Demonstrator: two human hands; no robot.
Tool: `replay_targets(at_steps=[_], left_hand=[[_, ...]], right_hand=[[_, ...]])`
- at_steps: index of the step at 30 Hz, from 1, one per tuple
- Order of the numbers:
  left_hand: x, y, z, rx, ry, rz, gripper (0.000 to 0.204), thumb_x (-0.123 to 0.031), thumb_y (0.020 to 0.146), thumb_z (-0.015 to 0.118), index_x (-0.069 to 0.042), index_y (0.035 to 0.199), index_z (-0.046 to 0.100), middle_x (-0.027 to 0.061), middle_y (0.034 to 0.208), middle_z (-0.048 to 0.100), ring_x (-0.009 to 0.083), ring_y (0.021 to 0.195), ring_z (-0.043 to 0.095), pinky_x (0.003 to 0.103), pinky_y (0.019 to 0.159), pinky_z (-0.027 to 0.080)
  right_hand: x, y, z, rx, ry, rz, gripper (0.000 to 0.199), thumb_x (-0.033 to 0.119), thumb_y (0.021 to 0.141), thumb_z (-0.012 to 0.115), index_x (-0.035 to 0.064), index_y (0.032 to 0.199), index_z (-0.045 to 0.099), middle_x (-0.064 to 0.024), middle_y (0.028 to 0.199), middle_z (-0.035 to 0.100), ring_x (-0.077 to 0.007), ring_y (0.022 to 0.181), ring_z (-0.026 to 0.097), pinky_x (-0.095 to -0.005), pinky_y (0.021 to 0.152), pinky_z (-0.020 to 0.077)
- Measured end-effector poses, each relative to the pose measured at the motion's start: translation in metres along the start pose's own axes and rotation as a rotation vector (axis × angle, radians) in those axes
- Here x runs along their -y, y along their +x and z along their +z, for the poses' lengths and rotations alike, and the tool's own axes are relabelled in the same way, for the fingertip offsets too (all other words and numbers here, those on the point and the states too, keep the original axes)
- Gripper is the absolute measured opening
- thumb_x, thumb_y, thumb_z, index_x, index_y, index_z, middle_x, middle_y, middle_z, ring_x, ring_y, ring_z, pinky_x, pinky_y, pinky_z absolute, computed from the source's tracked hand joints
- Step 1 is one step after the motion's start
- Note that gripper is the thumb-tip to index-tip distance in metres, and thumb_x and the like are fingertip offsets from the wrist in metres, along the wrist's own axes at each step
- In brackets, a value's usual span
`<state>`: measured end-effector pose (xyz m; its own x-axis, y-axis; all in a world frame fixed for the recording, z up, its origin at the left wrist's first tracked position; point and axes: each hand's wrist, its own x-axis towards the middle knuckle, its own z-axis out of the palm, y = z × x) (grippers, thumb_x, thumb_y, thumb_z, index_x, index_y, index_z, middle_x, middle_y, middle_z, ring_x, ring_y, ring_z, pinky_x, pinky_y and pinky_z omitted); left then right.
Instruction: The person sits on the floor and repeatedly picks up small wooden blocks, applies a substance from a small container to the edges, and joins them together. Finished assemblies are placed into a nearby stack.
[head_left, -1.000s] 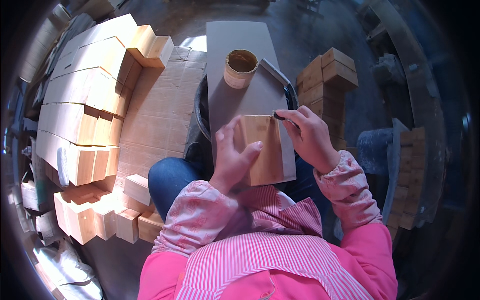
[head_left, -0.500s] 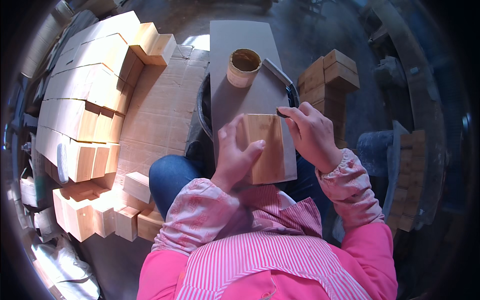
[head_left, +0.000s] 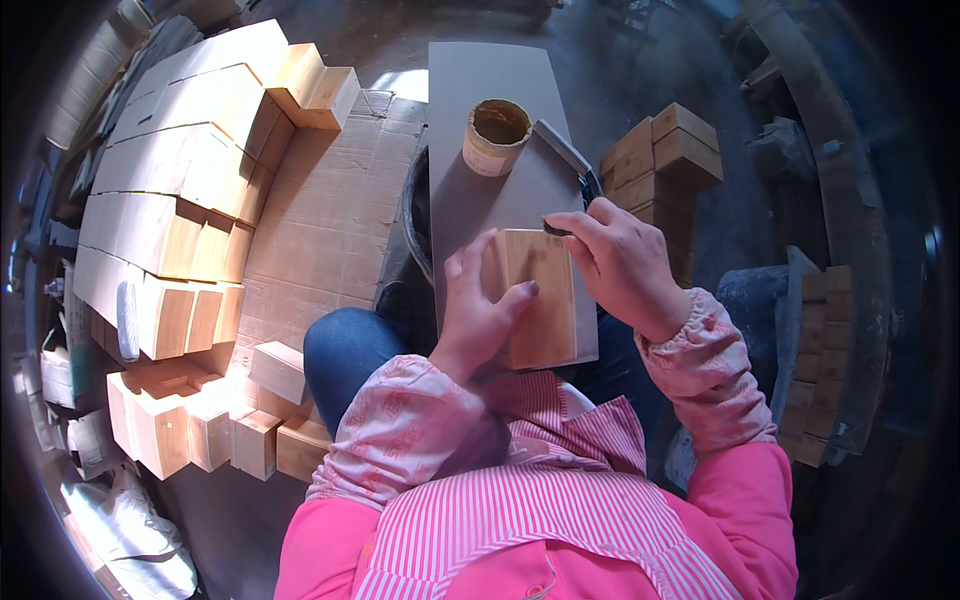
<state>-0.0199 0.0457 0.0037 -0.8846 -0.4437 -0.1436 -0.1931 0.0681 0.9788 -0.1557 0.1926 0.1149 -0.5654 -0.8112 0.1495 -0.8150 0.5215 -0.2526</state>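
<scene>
A light wooden block (head_left: 543,310) with box-like faces stands in front of me on a grey board (head_left: 455,75). My left hand (head_left: 480,308) is closed round its left side, the thumb lying across the near face. Between the thumb and fingers of my right hand (head_left: 625,262) is a small dark piece (head_left: 553,228), held at the block's upper right edge. I cannot make out what kind of thing it is. Dark smudges show on the wood near that edge. Farther along the board stands an open tub (head_left: 499,132) with brown-stained inner walls.
Stacked wooden blocks (head_left: 150,155) fill the left, beside a flattened cardboard sheet (head_left: 325,190). Looser blocks (head_left: 207,435) lie nearer me. At the right is another wooden stack (head_left: 660,160). A grey strip-shaped tool (head_left: 563,147) rests by the tub.
My right hand has shifted slightly left and the dark piece now sits over the block's upper edge. Dark smudges there show more plainly. My left hand keeps its hold.
</scene>
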Motion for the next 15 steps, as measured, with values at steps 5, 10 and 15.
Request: replay_targets(at_steps=[5, 10, 15], left_hand=[[0.0, -0.001, -0.002, 0.012, 0.008, 0.04, 0.088, -0.032, 0.081, 0.084, -0.012, 0.156, 0.044, 0.0217, 0.146, 0.04, 0.0394, 0.14, 0.045, 0.046, 0.121, 0.037], [-0.001, 0.005, -0.01, 0.019, 0.014, 0.164, 0.091, -0.029, 0.078, 0.086, -0.013, 0.157, 0.043, 0.022, 0.153, 0.036, 0.0386, 0.144, 0.042, 0.049, 0.119, 0.039], [-0.006, 0.014, -0.012, 0.002, 0.107, 0.67, 0.097, -0.03, 0.075, 0.092, -0.015, 0.155, 0.04, 0.0213, 0.162, 0.027, 0.0377, 0.151, 0.037, 0.054, 0.115, 0.046]], right_hand=[[-0.006, 0.008, 0.007, -0.029, -0.062, -0.125, 0.025, 0.01, 0.094, 0.07, 0.0151, 0.118, 0.075, -0.0087, 0.088, 0.064, -0.0321, 0.079, 0.068, -0.0401, 0.067, 0.0537], [-0.03, -0.014, 0.009, -0.078, 0.366, 0.19, 0.02, 0.012, 0.106, 0.061, 0.0067, 0.122, 0.073, -0.0002, 0.087, 0.065, -0.0174, 0.077, 0.067, -0.032, 0.064, 0.051], [-0.022, -0.05, 0.044, -0.015, 1.426, 0.602, 0.031, 0.02, 0.115, 0.049, 0.0052, 0.137, 0.065, 0.0015, 0.089, 0.066, -0.0036, 0.068, 0.055, -0.0214, 0.058, 0.044]])
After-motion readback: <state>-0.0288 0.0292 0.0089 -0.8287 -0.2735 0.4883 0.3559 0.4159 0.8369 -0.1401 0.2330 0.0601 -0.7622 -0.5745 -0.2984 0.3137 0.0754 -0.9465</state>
